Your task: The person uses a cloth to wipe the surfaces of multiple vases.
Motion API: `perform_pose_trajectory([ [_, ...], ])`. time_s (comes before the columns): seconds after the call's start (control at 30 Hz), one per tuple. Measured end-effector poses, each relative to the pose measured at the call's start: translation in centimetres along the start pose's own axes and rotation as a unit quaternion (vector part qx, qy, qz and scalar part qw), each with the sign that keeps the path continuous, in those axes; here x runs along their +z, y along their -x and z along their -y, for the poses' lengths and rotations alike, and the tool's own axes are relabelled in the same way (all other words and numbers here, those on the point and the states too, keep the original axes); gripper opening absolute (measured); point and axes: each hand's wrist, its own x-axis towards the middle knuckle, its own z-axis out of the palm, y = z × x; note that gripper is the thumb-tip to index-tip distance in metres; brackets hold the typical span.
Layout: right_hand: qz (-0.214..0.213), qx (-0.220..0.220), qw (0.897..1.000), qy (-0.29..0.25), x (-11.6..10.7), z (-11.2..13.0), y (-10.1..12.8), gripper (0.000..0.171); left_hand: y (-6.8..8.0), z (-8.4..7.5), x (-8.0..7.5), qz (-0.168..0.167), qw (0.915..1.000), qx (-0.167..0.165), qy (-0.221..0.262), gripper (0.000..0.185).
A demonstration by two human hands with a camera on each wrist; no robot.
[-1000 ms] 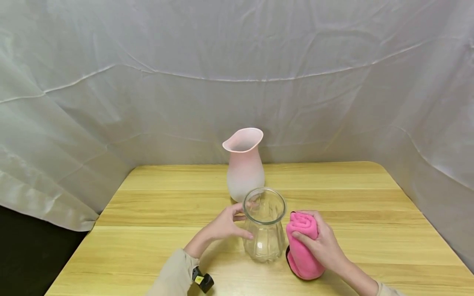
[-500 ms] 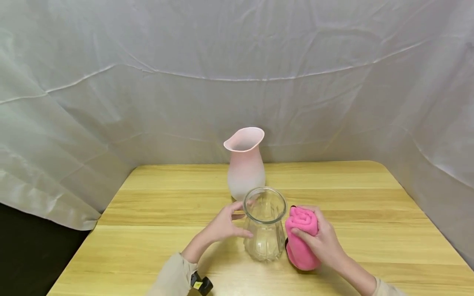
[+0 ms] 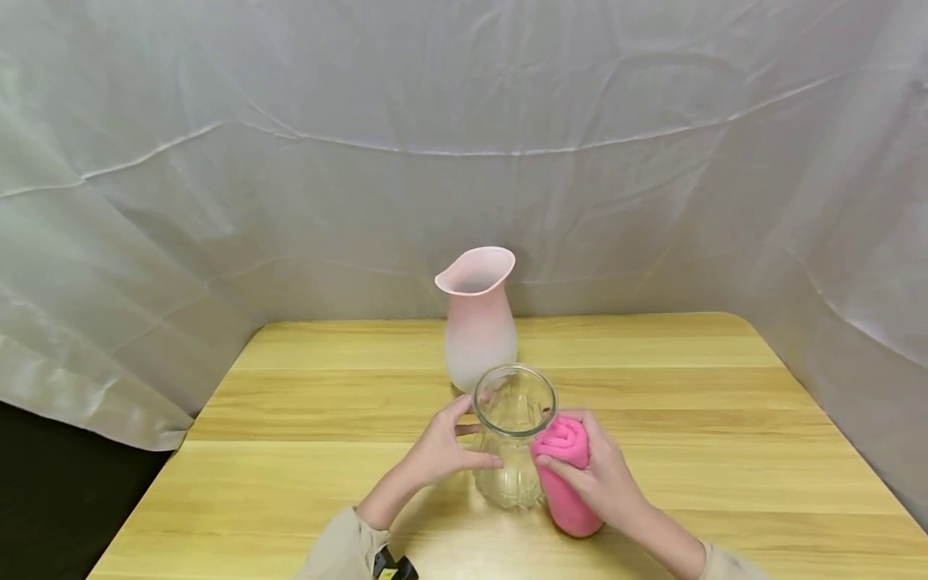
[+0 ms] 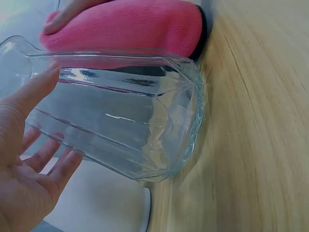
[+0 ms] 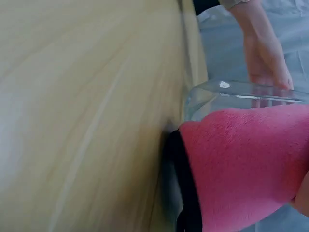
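A clear ribbed glass vase (image 3: 509, 479) stands upright on the wooden table (image 3: 326, 403). My left hand (image 3: 444, 448) holds it from the left, thumb on the near side and fingers round the far side; the left wrist view shows the thumb and fingertips at the glass (image 4: 111, 116). To its right, my right hand (image 3: 607, 475) grips a rolled pink towel (image 3: 569, 498) with dark edging, held upright against or very close to the vase's side. In the right wrist view the towel (image 5: 246, 164) covers much of the vase, and only a bit of my right hand shows.
Behind the glass vase stands a pink-and-white vase (image 3: 480, 330) with a wavy rim. A grey cloth curtain (image 3: 464, 161) hangs along the table's back and sides. A black device (image 3: 395, 566) is strapped at the left sleeve.
My right hand has brought the rolled towel leftward, up to the glass vase, closing the gap between them. My left hand and both vases stay almost where they were.
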Motion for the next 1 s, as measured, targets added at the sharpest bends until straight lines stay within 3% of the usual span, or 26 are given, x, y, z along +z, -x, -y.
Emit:
perform_pose_trajectory([
  [0.1, 0.036, 0.051, 0.998, 0.03, -0.3, -0.5, 0.4, 0.045, -0.1, 0.7, 0.0, 0.0, 1.0, -0.003, 0.002, 0.081],
  [0.2, 0.048, 0.076, 0.995, 0.039, -0.8, -0.7, 0.5, 0.045, -0.1, 0.9, 0.1, 0.0, 0.9999, -0.011, 0.005, 0.08],
  [0.33, 0.033, 0.05, 0.998, 0.002, -0.8, -0.5, 0.3, 0.047, -0.2, 1.0, 0.2, -0.002, 0.9997, -0.021, 0.009, 0.08],
  [0.43, 0.043, 0.034, 0.998, 0.019, -0.7, -0.6, 0.5, 0.044, -0.3, 1.0, 0.2, -0.001, 0.9996, -0.022, 0.016, 0.079],
  [0.6, 0.09, 0.047, 0.992, 0.077, -0.9, -1.2, 1.4, 0.037, -0.2, 1.0, 0.3, -0.002, 0.9989, -0.041, 0.024, 0.077],
  [0.8, 0.069, 0.061, 0.994, 0.066, -0.8, -1.3, 1.7, 0.04, -0.1, 0.2, 0.3, -0.002, 0.998, -0.056, 0.029, 0.078],
  [1.0, 0.114, 0.115, 0.983, 0.083, -0.7, -1.8, 2.3, 0.039, 0.1, 0.0, 0.4, 0.001, 0.9981, -0.05, 0.035, 0.078],
])
